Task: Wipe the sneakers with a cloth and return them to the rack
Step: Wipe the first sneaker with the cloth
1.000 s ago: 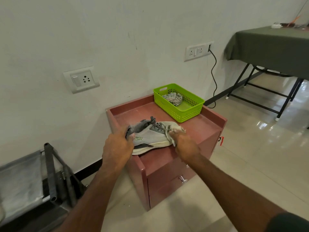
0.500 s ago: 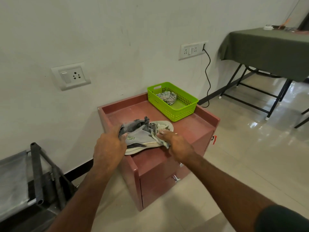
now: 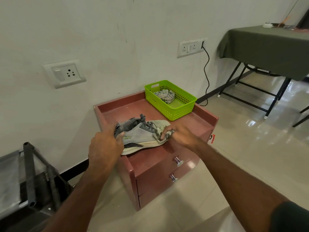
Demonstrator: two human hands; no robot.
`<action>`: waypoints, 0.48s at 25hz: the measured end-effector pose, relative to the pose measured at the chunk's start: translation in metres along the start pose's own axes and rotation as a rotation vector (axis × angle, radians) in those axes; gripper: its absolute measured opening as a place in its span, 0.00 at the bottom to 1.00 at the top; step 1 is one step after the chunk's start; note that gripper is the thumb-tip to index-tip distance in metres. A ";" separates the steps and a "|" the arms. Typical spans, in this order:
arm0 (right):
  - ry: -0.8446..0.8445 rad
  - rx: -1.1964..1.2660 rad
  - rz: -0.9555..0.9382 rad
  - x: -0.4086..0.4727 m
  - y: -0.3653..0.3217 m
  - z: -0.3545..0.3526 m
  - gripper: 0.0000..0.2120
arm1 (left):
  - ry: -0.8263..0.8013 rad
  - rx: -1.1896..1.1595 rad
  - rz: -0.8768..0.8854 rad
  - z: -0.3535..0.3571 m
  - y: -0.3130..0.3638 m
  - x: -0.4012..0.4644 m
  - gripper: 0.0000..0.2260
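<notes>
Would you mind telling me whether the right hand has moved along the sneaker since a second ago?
Yes: the right hand slid heelward along the sneaker.

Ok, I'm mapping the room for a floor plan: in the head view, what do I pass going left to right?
Rack → single wall socket → left hand → sneaker → right hand → double wall socket → green-draped table.
</notes>
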State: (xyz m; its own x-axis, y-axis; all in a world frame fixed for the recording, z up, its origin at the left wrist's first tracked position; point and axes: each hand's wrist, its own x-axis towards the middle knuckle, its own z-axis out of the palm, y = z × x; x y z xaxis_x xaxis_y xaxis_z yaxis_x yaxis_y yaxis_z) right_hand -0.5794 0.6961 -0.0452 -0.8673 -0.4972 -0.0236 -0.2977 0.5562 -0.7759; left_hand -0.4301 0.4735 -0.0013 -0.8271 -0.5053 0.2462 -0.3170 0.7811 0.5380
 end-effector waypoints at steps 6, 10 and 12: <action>0.338 -0.011 -0.001 -0.004 0.014 -0.014 0.22 | 0.013 -0.002 0.001 0.003 -0.001 0.000 0.17; -0.111 -0.110 -0.004 -0.018 0.007 -0.003 0.18 | 0.016 -0.003 0.019 0.005 0.000 -0.001 0.18; -0.261 0.282 0.038 -0.033 -0.003 -0.011 0.15 | 0.019 0.000 0.023 0.006 -0.001 0.001 0.17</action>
State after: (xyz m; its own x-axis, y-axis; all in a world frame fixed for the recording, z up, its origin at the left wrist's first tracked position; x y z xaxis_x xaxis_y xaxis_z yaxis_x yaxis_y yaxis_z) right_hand -0.5545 0.7188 -0.0352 -0.7341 -0.6529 -0.1868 -0.1150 0.3906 -0.9134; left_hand -0.4327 0.4741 -0.0065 -0.8249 -0.4944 0.2738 -0.2981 0.7923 0.5324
